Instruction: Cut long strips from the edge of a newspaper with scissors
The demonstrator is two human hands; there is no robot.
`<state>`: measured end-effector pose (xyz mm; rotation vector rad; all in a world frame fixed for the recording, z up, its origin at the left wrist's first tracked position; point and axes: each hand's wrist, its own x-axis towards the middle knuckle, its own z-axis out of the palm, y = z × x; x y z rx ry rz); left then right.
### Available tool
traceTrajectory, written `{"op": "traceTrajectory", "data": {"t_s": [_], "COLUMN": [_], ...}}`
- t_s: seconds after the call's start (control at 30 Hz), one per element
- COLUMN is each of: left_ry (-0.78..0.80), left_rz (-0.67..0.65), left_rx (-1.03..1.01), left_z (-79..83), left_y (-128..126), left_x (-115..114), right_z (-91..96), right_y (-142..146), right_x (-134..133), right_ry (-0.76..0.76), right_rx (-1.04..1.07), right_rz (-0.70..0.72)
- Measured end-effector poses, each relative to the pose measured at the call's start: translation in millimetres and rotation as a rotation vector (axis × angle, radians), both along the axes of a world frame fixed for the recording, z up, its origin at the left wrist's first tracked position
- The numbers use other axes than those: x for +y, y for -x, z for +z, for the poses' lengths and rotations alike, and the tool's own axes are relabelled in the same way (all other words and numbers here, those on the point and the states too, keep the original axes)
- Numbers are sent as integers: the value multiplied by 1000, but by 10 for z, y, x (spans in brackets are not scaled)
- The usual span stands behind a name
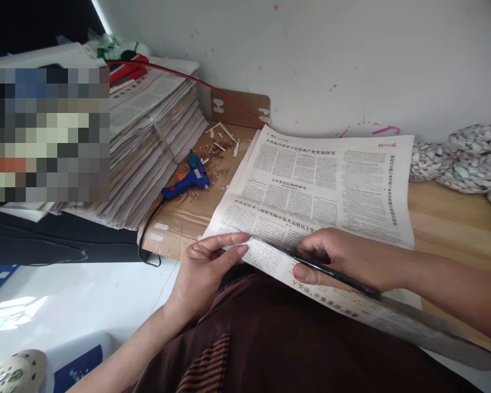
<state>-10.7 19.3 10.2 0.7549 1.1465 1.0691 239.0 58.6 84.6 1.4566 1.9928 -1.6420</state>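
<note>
A newspaper sheet (pixel 298 169) covered in print lies in front of me, its near edge folded over into a long strip (pixel 270 259). My left hand (pixel 208 262) pinches the left end of this fold between thumb and fingers. In my right hand (pixel 331 254) is a slim black-handled knife (pixel 335 271), lying along the fold and seen nearly edge-on. Its thin end points at my left fingertips. The right thumb rests on the near side of the strip, while the other fingers curl on the far side. Where the blade runs is partly hidden by the paper.
A blue glue gun (pixel 188 180) and paper scraps (pixel 223 134) lie on cardboard (pixel 172 234) at the left. Beyond them stands a tied newspaper stack (pixel 159 131). A braided paper roll (pixel 454 153) is at the right on the wooden table (pixel 445 224), against the wall.
</note>
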Motion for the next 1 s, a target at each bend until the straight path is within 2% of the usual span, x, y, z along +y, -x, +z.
{"op": "traceTrajectory", "data": {"t_s": [0.43,0.67,1.0], "left_ry": [11,7,12], "left_rz": [-55,-37,-59], "left_rx": [-22,-5,-31], "left_z": [-11,-34,-45], "left_y": [-13,29,43], "left_x": [-61,-74,-79], "right_z": [47,60,19], "right_y": [185,198,210], "right_x": [92,113,64], "right_ry": [49,-24,-21], "right_rx": [71,44,44], "right_rz": [33,77,57]}}
